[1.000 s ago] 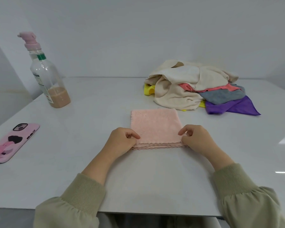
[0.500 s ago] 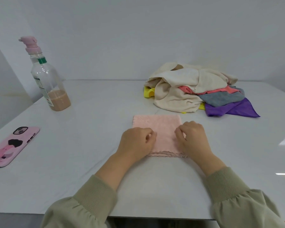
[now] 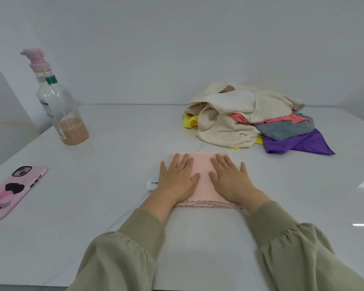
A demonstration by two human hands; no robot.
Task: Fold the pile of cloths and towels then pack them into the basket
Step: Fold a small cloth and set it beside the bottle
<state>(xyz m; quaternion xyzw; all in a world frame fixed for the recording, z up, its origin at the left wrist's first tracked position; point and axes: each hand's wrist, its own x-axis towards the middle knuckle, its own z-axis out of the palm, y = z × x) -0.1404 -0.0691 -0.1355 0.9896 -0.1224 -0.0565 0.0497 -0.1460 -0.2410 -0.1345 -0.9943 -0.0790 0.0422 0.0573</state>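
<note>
Nearest the viewer, two olive-green sleeves with ribbed cuffs (image 3: 124, 248), reaching forward over a glossy white table (image 3: 82, 217). Just beyond the cuffs, left hand (image 3: 178, 179) and right hand (image 3: 229, 179) lying palm-down, side by side, on a small pale pink terry towel with a scalloped hem (image 3: 202, 164). Fingers straight and slightly spread, gripping nothing, pressing the fabric flat. Towel already folded into a neat square, resting on the table directly in front, scalloped edges stacked along the near side. Poking out to the left beside the left hand, a small white barcode label (image 3: 152, 185). Reads as the smoothing stage of a single fold, early in the whole job. Probably calls next for one more fold or for setting the square aside, then a reach toward a fresh piece. Further left, a phone in a pink cartoon case (image 3: 13, 190), lying flat near the table edge. Beyond that, a clear plastic bottle with a pink pump top (image 3: 59, 106), upright, holding a little beige liquid at the bottom. At the far right, well apart from the hands, the unfolded pile of cloths and towels (image 3: 246, 116): cream towels on top, with coral, grey, yellow and purple pieces beneath. No basket anywhere in view; likely a need to find it before any packing.
</note>
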